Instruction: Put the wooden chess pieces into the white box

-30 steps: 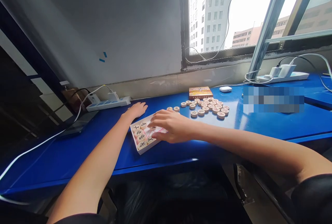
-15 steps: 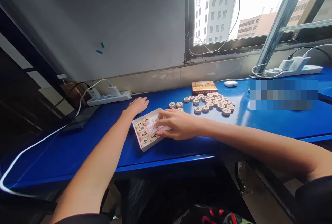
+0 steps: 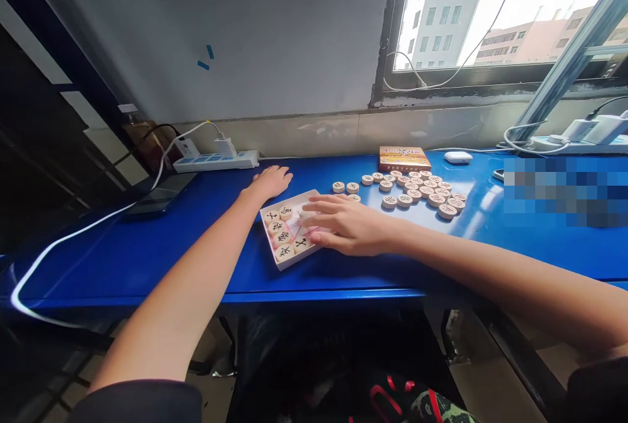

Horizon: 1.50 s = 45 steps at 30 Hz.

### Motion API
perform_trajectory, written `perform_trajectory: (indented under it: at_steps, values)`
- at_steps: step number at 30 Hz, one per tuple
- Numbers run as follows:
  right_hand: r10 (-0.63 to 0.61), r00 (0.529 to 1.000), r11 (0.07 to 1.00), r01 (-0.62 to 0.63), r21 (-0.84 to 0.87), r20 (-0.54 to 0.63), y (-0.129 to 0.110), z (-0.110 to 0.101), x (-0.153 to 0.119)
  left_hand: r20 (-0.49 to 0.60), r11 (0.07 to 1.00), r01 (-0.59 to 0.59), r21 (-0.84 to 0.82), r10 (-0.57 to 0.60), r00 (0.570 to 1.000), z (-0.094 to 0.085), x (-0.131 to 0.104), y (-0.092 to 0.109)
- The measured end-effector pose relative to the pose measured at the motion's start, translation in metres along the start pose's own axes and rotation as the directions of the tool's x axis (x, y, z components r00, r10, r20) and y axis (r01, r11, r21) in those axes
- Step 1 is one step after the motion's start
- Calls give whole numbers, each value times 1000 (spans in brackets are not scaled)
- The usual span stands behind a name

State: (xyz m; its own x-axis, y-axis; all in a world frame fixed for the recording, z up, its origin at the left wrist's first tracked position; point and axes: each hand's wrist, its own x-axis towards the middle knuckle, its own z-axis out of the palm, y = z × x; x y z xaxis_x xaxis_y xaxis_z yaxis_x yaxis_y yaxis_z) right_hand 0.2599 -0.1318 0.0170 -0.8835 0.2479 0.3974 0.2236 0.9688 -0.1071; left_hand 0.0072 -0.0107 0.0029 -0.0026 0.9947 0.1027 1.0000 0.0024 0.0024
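An open white box (image 3: 275,252) sits near the front edge of the blue table (image 3: 186,246), with several round wooden pieces (image 3: 282,252) marked with black characters along its left side. My right hand (image 3: 354,223) is over the right part of the box, its fingers reaching inside; whether a piece is under the fingertips is hidden. Flat on the table behind the box rests my left hand (image 3: 273,181), fingers stretched out, holding nothing. More round pieces (image 3: 436,200) lie scattered to the right, beyond my right hand.
A brown-orange box (image 3: 405,158) stands behind the scattered pieces, beside a white earbud case (image 3: 458,157). Left of my left hand are a power strip (image 3: 216,161), a dark flat device (image 3: 161,197) and a white cable (image 3: 63,230). A bottle (image 3: 142,138) stands at the back left.
The view has shifted, so the whole table scene sits further right and slightly higher. Both hands keep nearly the same places, and the right hand's fingers look a little straighter over the box.
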Motion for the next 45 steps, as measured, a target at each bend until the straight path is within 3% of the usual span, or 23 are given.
perform_trajectory:
  at_steps: [4, 8, 12, 17, 20, 29, 34, 45]
  values:
    - [47, 999, 998, -48, 39, 24, -3, 1, 0, 12, 1000, -16, 15, 16, 1000, 0, -3, -3]
    - [122, 991, 988, -115, 103, -57, -7, 6, 3, 32, 1000, -27, 10, 27, 999, 4, -7, -9]
    - [237, 961, 942, -192, 274, -143, -4, 8, 5, 6, 1000, -20, -8, 20, 1000, 4, -16, -8]
    - [379, 925, 849, -348, 398, 1, 1, 4, 7, 12, 1000, -11, -20, 12, 1000, 0, -26, -1]
    - [360, 932, 844, -342, 414, 38, 3, 2, 6, 14, 1000, -3, -13, 3, 1000, -1, -27, -1]
    - [207, 977, 937, -186, 296, -42, 8, 3, 0, 0, 999, -27, -30, 27, 1000, 7, -14, -11]
    - [231, 973, 936, -219, 276, -8, 9, -2, 0, -53, 997, -38, -64, 35, 998, 10, -14, -13]
    - [198, 980, 954, -194, 227, 6, 11, -3, -2, -63, 997, -44, -69, 40, 997, 8, -15, -15]
